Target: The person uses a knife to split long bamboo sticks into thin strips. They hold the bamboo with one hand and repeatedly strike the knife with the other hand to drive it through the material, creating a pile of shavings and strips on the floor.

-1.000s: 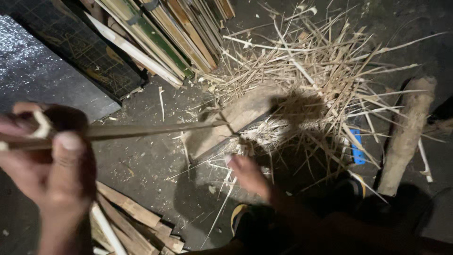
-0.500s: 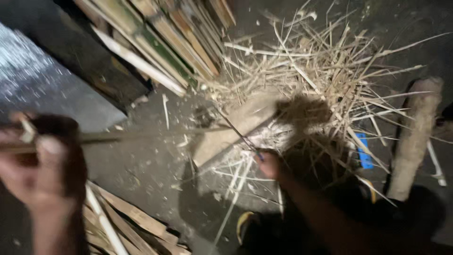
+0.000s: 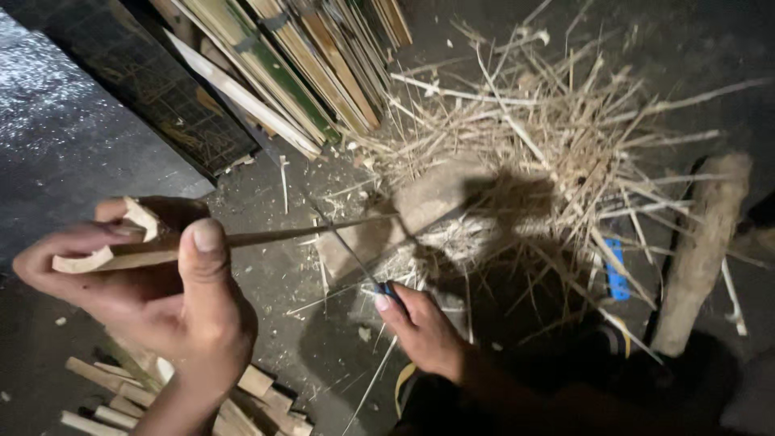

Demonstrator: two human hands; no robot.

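- A large heap of thin bamboo shavings and splinters [image 3: 557, 161] covers the floor [image 3: 266, 266] at the upper right; judging by its bulk, a good deal of paring is already done.
- A stack of long, flat bamboo slats [image 3: 299, 73] lies at the top, next to a dark mesh panel [image 3: 153, 97]. They look like unworked stock, though whether they await splitting cannot be told.
- A thick, rough wooden log [image 3: 698, 250] lies at the right edge of the heap, with a small blue object [image 3: 615, 270] just beside it.
- A pale block [image 3: 404, 222] sits at the near edge of the heap, under the far end of the work, strewn with fine chips.
- A pile of short cut bamboo pieces [image 3: 242, 396] rests on the floor at the bottom left, below the left wrist.
- The left hand [image 3: 153, 299] is closed round the near end of a bamboo strip [image 3: 266, 236], thumb pressed on top; that end is already split and splayed open.
- The strip runs from the left hand towards the block, held above the floor.
- The right hand [image 3: 424, 327] is clamped on the handle of a thin knife [image 3: 355, 258], whose blade crosses the strip about midway. The hands are well apart.
- By my reading, this strip is partly worked, its far half uncut.
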